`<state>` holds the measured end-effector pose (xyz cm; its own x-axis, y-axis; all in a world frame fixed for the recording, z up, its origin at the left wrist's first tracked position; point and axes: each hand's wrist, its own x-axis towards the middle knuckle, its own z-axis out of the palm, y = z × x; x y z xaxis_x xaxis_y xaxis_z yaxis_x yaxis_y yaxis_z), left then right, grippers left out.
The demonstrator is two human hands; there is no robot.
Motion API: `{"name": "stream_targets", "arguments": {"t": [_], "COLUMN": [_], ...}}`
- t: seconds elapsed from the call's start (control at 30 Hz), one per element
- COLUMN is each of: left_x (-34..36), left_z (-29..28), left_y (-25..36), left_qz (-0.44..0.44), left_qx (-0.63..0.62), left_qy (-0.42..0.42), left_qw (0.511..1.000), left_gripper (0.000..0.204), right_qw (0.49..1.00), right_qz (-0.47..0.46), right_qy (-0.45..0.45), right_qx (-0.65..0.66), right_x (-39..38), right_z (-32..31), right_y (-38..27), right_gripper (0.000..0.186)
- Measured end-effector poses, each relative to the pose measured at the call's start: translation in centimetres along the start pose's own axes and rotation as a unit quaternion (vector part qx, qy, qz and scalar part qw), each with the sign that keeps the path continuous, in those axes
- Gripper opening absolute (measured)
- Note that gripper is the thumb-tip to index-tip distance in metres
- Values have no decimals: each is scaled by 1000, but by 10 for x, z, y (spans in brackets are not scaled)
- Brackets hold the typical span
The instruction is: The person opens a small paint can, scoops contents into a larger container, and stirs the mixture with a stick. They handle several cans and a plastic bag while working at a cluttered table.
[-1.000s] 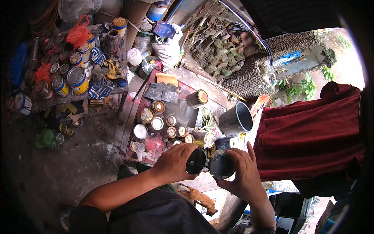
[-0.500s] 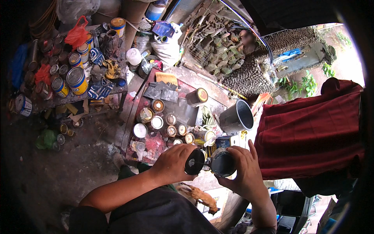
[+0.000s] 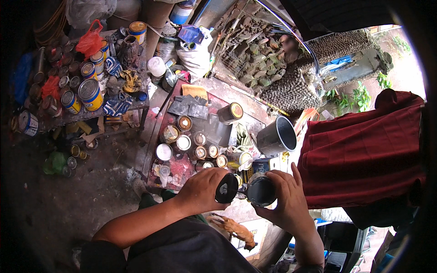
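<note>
The left forearm ran almost level from the lower left, elbow bent, and the left hand [image 3: 200,190] curled round a black, round, open container [image 3: 226,189], thumb below, fingers above. The right forearm rose steeply from the lower edge; the right hand [image 3: 286,194] gripped a dark grey, round cup [image 3: 261,192] between thumb and fingers, one finger jutting upward. Both vessels hung side by side before the torso, near the red-stained table [image 3: 181,175].
</note>
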<state>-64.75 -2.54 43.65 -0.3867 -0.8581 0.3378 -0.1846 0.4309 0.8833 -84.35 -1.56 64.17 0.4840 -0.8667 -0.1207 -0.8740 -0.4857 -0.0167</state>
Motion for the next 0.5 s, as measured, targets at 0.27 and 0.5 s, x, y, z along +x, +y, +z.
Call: {"name": "stream_targets", "arguments": {"t": [0.27,0.5], "left_x": [2,3], "left_z": [-2,-2], "left_y": [2,0], "left_qz": [-7,-9], "left_qx": [1,1], "left_qy": [-8,-11], "left_qw": [1000,1000], "left_gripper": [92,92], "right_qw": [1000,1000], "right_qz": [-7,-5], "right_qy": [5,9], "right_qx": [-12,-15], "right_x": [0,3], "right_z": [-5,-10], "right_y": [-1,-4], "right_gripper": [88,87]}}
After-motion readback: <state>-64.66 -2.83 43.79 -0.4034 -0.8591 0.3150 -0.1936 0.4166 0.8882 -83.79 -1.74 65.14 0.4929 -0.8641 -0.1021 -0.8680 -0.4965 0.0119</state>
